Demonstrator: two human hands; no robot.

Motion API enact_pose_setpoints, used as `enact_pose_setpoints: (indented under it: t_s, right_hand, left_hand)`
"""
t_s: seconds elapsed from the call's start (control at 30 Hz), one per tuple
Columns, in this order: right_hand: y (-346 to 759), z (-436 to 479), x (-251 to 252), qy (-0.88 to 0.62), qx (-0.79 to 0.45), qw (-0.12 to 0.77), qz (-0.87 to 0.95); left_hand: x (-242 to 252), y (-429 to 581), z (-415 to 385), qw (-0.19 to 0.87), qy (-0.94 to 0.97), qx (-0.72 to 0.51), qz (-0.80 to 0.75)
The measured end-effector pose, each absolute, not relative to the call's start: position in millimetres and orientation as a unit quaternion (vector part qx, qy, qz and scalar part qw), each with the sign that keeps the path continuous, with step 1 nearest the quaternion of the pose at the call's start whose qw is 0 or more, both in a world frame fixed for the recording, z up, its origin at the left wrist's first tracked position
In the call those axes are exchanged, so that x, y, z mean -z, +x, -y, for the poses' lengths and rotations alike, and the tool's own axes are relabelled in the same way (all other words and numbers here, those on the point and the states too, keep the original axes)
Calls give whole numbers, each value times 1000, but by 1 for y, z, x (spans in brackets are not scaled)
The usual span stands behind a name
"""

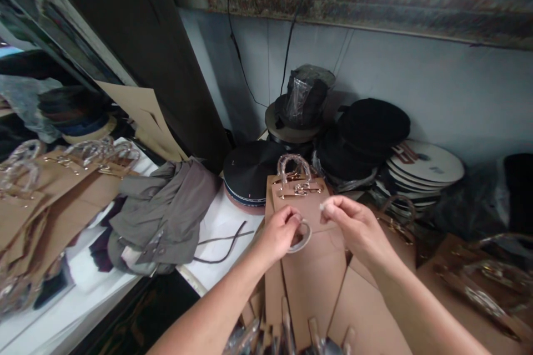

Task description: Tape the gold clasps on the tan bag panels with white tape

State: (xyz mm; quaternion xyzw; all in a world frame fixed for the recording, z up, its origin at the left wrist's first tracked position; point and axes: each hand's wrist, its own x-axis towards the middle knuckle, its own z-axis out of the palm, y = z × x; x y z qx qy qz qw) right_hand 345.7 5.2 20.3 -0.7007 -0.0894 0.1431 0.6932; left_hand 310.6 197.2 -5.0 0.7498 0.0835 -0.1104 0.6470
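Observation:
My left hand (pixel 281 233) is closed around the edge of a small roll of tape (pixel 307 238), whose ring hangs below the fingertips. To its right, my right hand (pixel 353 224) pinches a small pale piece of tape (pixel 322 207) between thumb and forefinger, apart from the roll. Beneath both hands lies a tan bag panel (pixel 312 266), with a plastic-wrapped handle (pixel 293 165) and gold-coloured metal fittings (pixel 302 189) at its far end. More tan panels are stacked under and beside it. Several wrapped handles (pixel 287 327) show at the bottom edge.
More tan bag panels (pixel 79 199) lie on the left table beside a crumpled grey garment (pixel 162 216). Rolls of black webbing (pixel 254 169) and a stack of white-sided reels (pixel 428 163) stand along the wall. A dark pillar (pixel 158 55) rises behind; dark cords (pixel 225 244) lie on the white tabletop.

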Motion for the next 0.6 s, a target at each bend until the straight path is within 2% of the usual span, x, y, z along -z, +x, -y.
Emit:
enact_pose_setpoints:
  t_s: [0.1, 0.23, 0.6]
  right_hand:
    - [376, -31, 7, -666, -103, 739, -13]
    - [399, -54, 40, -692, -131, 708, -53]
    - [400, -65, 64, -781, -60, 618, -66]
  left_hand:
    - [1, 320, -207, 516, 855, 8, 47]
    - [6, 334, -213, 423, 901, 5, 94]
    - [30, 335, -217, 418, 904, -8, 92]
